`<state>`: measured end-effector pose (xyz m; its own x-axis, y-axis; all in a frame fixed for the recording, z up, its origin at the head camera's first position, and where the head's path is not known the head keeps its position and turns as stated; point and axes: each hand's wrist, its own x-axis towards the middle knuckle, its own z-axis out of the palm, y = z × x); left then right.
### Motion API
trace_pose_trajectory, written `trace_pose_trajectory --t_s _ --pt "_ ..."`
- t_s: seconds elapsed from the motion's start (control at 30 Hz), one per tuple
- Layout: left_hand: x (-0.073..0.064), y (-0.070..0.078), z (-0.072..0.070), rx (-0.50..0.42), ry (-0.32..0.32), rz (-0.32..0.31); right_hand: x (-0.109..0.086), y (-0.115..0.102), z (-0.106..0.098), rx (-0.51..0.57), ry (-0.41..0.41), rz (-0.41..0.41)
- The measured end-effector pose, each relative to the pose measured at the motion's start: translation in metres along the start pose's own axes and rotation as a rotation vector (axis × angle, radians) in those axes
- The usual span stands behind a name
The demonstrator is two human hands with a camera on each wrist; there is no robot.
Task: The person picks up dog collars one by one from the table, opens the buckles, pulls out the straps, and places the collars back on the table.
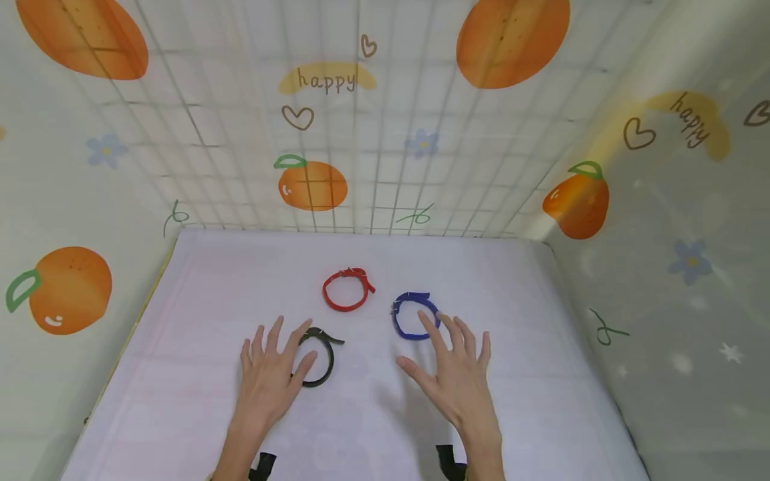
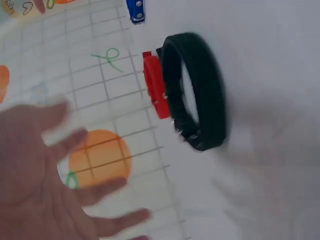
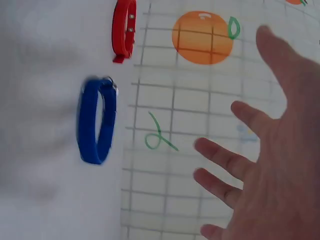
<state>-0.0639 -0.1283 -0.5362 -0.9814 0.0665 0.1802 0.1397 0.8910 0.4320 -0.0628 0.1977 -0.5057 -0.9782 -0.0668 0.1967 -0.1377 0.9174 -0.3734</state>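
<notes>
Three buckled collars stand on edge in loops on the white table. The black collar (image 1: 330,364) is nearest the front, and my left hand (image 1: 271,374) is spread above its left side, hiding part of it in the head view. Farther back is the red collar (image 1: 344,308), with no hand near it. To the right, the blue collar (image 1: 398,324) has its right edge overlapped by the fingertips of my right hand (image 1: 460,374). Both hands hold nothing, fingers apart. In the left wrist view the black collar (image 2: 207,95) shows its holes and metal buckle; the right wrist view shows the blue collar (image 3: 89,122) beside the fingers.
A white cloth covers the table (image 1: 240,267). Behind it rises a wire grid (image 1: 385,194) under a pale sheet printed with oranges. Similar printed sheets hang at the left and at the right (image 1: 680,321). Black bands or mounts (image 1: 448,461) show at the wrists.
</notes>
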Motion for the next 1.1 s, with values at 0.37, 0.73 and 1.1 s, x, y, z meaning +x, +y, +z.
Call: trace_pose_trajectory --t_s 0.37,0.73,1.1 --pt "-0.001 -0.017 0.028 -0.075 0.028 -0.189 0.014 -0.024 0.067 0.163 -0.204 -0.036" --pt "0.005 -0.024 0.045 -0.148 0.051 -0.241 0.026 -0.051 0.113 0.191 -0.199 -0.084" --pt "0.005 -0.023 0.052 -0.168 0.046 -0.237 0.027 -0.067 0.129 0.264 -0.235 -0.082"
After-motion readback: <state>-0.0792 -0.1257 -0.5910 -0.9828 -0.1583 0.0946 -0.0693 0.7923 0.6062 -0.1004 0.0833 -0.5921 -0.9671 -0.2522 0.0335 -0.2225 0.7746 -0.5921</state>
